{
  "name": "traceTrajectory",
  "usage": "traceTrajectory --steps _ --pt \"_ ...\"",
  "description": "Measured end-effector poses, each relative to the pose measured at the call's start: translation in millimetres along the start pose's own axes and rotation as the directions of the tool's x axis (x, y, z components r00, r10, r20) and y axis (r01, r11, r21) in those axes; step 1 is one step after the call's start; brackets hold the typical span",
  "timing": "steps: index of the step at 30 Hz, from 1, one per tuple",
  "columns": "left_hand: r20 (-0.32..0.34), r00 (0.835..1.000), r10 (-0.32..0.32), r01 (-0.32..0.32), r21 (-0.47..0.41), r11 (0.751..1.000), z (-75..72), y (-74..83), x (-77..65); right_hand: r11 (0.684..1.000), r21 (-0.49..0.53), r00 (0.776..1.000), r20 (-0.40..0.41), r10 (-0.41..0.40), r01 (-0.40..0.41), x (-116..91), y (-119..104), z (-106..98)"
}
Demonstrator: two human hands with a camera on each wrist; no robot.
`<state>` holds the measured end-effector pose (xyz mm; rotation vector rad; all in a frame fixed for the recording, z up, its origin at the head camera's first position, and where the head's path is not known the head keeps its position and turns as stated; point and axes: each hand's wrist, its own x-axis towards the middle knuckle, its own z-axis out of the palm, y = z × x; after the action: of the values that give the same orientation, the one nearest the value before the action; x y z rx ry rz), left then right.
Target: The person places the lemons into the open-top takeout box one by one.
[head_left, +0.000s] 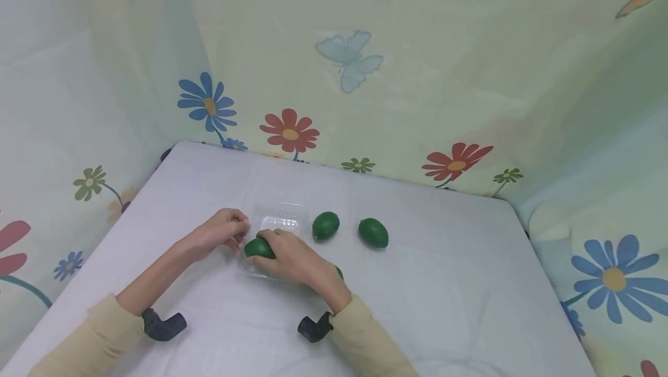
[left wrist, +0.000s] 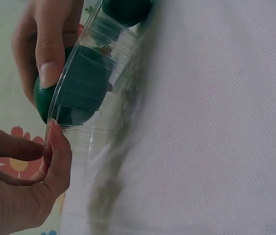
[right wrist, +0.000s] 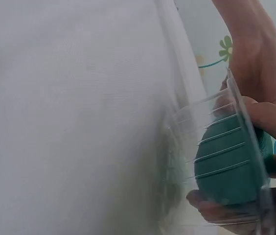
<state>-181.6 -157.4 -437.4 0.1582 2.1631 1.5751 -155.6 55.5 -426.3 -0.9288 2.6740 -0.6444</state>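
Note:
A clear plastic container lies on the white-covered table. My left hand is at its left side; in the left wrist view the thumb and fingers pinch the container's rim. My right hand grips a green lime, fingers and thumb curled round it. Through the ribbed clear wall in the right wrist view, most of this lime shows inside the container, its upper part standing above the rim. Whether it touches the container's bottom I cannot tell.
Two more limes, one just right of the container and another farther right, lie on the table. A further green lime shows partly behind my right wrist. A flower-printed curtain surrounds the table's back and sides.

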Motion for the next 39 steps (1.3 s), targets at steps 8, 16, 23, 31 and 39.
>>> traceTrajectory --steps 8,16,23,31,39 --pt "0.003 1.0 -0.009 0.009 -0.025 1.0 1.0 -0.4 -0.4 0.999 -0.029 0.996 0.091 0.023 -0.02 2.2 -0.1 3.6" --pt "0.028 1.0 0.006 -0.004 -0.052 0.999 3.7 0.1 0.3 0.987 -0.159 0.995 0.088 0.05 -0.036 -0.8 -2.2 7.2" --pt "0.054 0.998 -0.017 0.022 -0.097 0.995 3.9 -4.3 2.7 0.98 -0.196 0.995 0.083 0.058 -0.041 -3.1 -2.4 10.0" --pt "0.054 0.999 0.0 0.005 -0.09 0.996 3.7 -5.6 2.4 0.972 -0.229 0.999 0.007 -0.042 0.042 -7.7 -1.8 11.0" --pt "0.053 0.999 0.009 -0.006 -0.06 0.998 3.3 -3.2 3.5 0.961 -0.268 0.988 -0.117 -0.104 0.07 -15.6 -2.1 7.0"
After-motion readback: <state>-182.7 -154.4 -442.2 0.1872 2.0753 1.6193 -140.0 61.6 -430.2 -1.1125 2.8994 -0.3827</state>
